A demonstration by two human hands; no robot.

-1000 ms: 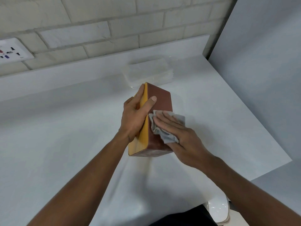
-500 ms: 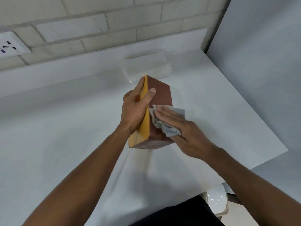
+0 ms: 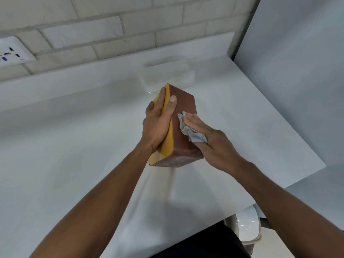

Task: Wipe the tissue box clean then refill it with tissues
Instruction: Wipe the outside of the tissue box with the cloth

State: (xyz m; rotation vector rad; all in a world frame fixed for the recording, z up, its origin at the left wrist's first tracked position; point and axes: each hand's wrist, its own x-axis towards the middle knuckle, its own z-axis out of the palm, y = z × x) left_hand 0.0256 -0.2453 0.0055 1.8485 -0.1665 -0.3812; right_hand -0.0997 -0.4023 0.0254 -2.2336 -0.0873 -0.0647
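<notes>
A brown tissue box (image 3: 183, 108) with a yellow wooden face stands on its side on the white counter (image 3: 74, 146), its long axis pointing away from me. My left hand (image 3: 158, 123) grips it from the left, fingers on the yellow face and thumb over onto the brown face. My right hand (image 3: 210, 142) presses a crumpled grey cloth (image 3: 189, 129) against the box's right brown face with straight fingers. A clear-wrapped pack of white tissues (image 3: 167, 75) lies on the counter just behind the box, by the backsplash.
A brick wall with a white socket plate (image 3: 13, 53) runs along the back. A grey partition panel (image 3: 297, 71) closes the right side. The counter's front right edge drops off, and a white chair part (image 3: 247, 226) shows below it.
My right hand has slid the cloth along the box's brown face, its fingers now pointing more toward the far end. My left hand keeps its grip. The camera view shifted slightly.
</notes>
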